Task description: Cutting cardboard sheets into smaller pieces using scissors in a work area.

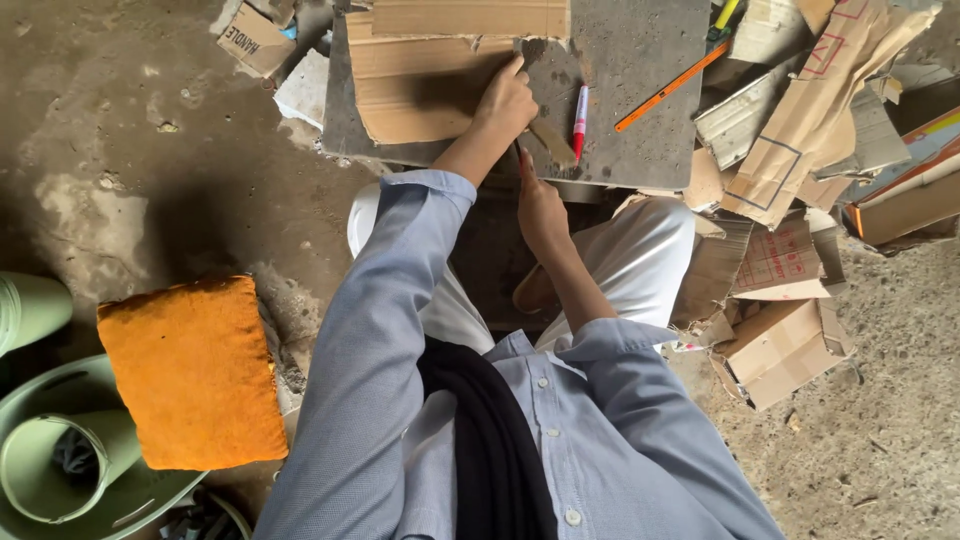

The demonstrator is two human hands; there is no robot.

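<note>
We saw matt brown cardboard point(420, 85), torn rough along its edge, on a grey board point(640, 60) that looked like dull, speckled stone or cement. The pen point(580, 120) near the board's front edge was glossy plastic. Our shirt sleeve point(380, 330) was smooth light cloth. The orange cushion point(195, 370) looked nubbly, the floor point(120, 150) rough concrete.

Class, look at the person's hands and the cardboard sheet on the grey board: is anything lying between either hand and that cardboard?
Nothing visible does. The left hand already rests on the edge of the cardboard sheet lying on the grey board. The right hand is just below the board's near edge; the red pen and orange ruler lie off to the side.
</note>
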